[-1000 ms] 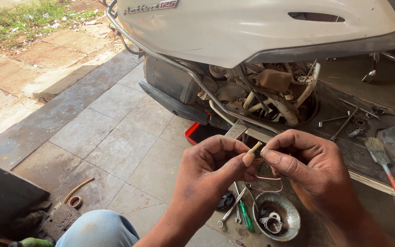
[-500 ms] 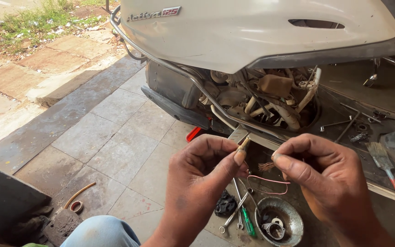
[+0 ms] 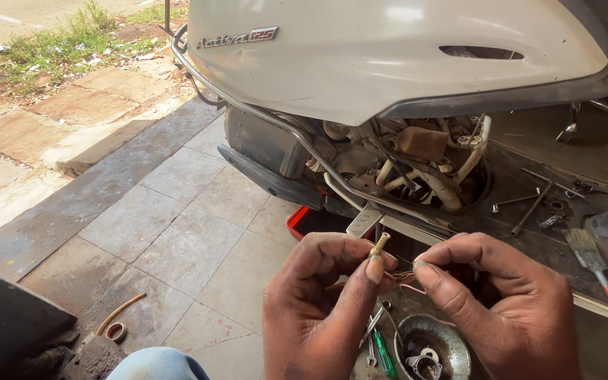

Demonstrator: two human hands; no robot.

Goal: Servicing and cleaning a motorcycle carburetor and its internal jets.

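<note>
- The left hand (image 3: 318, 295) pinches a small tan tube (image 3: 380, 243) at the end of thin reddish wires (image 3: 404, 276).
- The right hand (image 3: 501, 295) pinches those wires, in front of the scooter (image 3: 388, 63).
- The wires are too thin to count.

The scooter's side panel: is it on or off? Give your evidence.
Off. Below the white body of the scooter, the engine parts and hoses lie bare, with no cover in front of them.

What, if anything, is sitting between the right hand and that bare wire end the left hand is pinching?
Nothing visible. The left hand pinches the tan sleeved wire; its frayed copper strands run straight to the right hand, whose fingertips are already at them.
</note>
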